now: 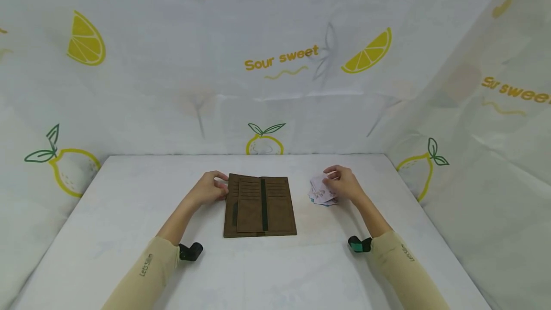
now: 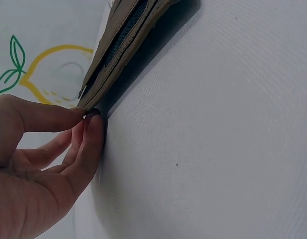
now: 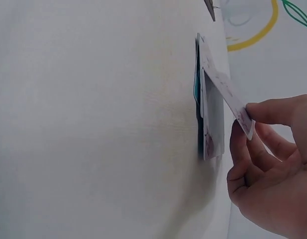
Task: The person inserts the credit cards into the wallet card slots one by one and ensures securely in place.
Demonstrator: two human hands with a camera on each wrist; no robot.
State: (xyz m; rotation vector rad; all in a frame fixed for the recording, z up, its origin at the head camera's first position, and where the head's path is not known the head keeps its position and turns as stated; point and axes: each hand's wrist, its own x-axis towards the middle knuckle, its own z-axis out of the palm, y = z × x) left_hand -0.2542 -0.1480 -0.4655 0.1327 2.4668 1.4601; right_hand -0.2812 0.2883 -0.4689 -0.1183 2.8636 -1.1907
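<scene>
A brown wallet point(image 1: 249, 209) lies unfolded on the white table, its card slots facing up. My left hand point(image 1: 209, 188) pinches the wallet's upper left edge between thumb and fingertips; the left wrist view shows that edge of the wallet point(image 2: 121, 55) tilted in the grip. To the right of the wallet sits a small loose stack of cards point(image 1: 317, 196) with a pale floral print. My right hand point(image 1: 343, 183) pinches the top card point(image 3: 230, 97), raising its near end off the stack while its far end still touches the cards below.
The white tabletop point(image 1: 267, 271) runs back to a lemon-print cloth point(image 1: 172, 85) hung behind and at the sides. A dark wrist-worn device point(image 1: 191, 251) sits at the left sleeve cuff, another point(image 1: 359, 244) at the right.
</scene>
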